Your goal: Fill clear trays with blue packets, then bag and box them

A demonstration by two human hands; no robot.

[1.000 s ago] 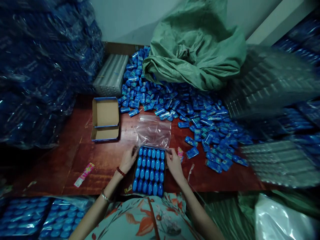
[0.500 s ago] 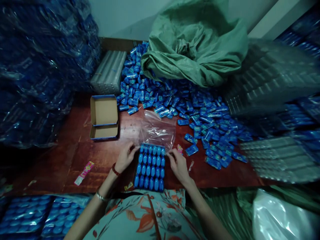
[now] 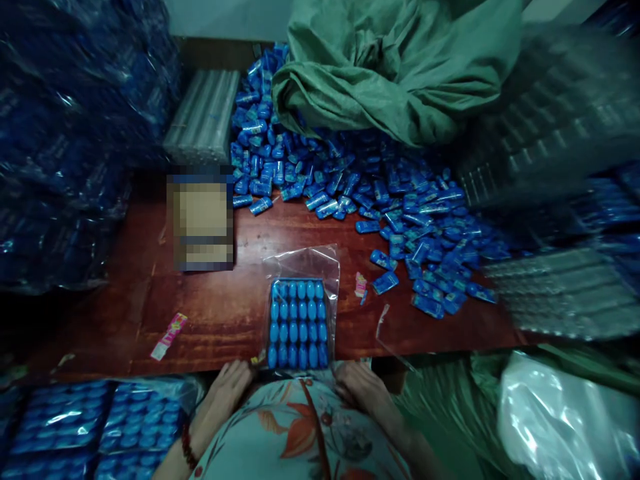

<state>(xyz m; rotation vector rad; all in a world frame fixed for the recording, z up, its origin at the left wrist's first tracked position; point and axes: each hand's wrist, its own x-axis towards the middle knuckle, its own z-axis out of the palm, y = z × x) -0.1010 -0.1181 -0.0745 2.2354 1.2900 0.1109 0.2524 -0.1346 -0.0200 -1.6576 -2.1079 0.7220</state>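
A tray of glossy blue oval pieces [image 3: 299, 327], set in several rows, lies at the table's front edge. It sits inside a clear plastic bag [image 3: 305, 260], whose far end spreads flat on the wood beyond it. At the bag's near left corner is my left hand [image 3: 231, 385], fingers closed on the film by the table edge. My right hand [image 3: 364, 387] is closed at the near right corner in the same way. Both hands are close to my body, and their fingertips are partly hidden.
Many small blue wrapped packets [image 3: 345, 180] are heaped under a green cloth sack [image 3: 390, 87]. An open cardboard box [image 3: 203, 213], pixelated, stands left. Clear plastic trays [image 3: 555, 293] are stacked right. Pink label strips [image 3: 169, 337] lie about, and wrapped blue packs [image 3: 60, 420] sit below the table.
Both hands have drawn back from the tray's far corners to the table's front edge. The plastic bag, earlier mostly beyond the tray, now covers it.
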